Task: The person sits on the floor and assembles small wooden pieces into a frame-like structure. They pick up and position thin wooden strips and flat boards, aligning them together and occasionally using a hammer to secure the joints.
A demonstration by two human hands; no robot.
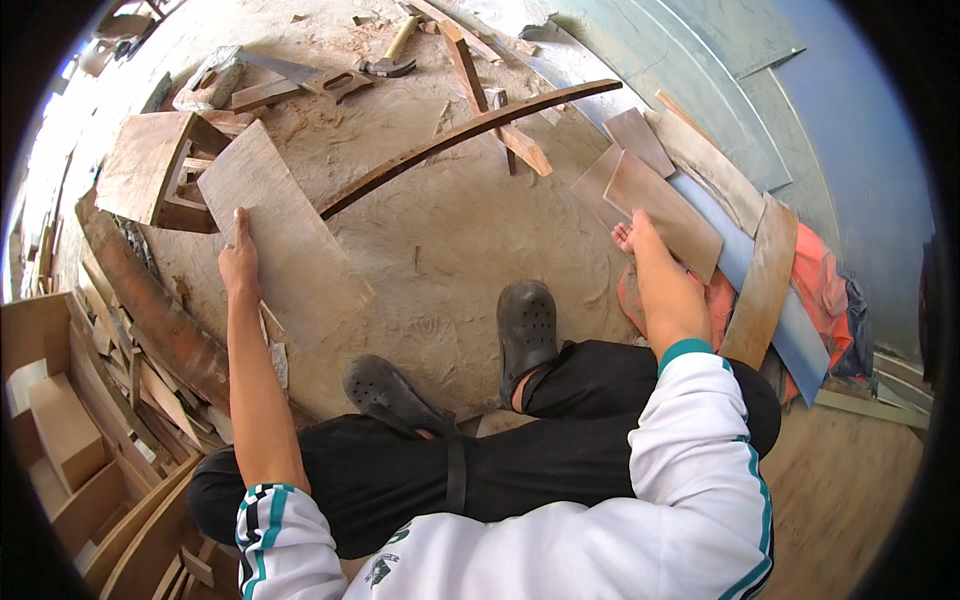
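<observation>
My left hand is closed on the edge of a wide, pale plywood board, its index finger stretched along the face. The board slants over the dusty ground, in front of an open-sided wooden box. On the right, my right hand has its fingers curled at the near edge of a smaller rectangular brown board. More flat wood pieces lie under and beside that board, among them a pale plank and a longer brown plank.
A long curved wooden strip crosses the middle, over a pointed stake. A claw hammer and a handsaw lie farther off. Scrap wood crowds the left. Orange sheeting lies under the right-hand boards, near a metal sheet.
</observation>
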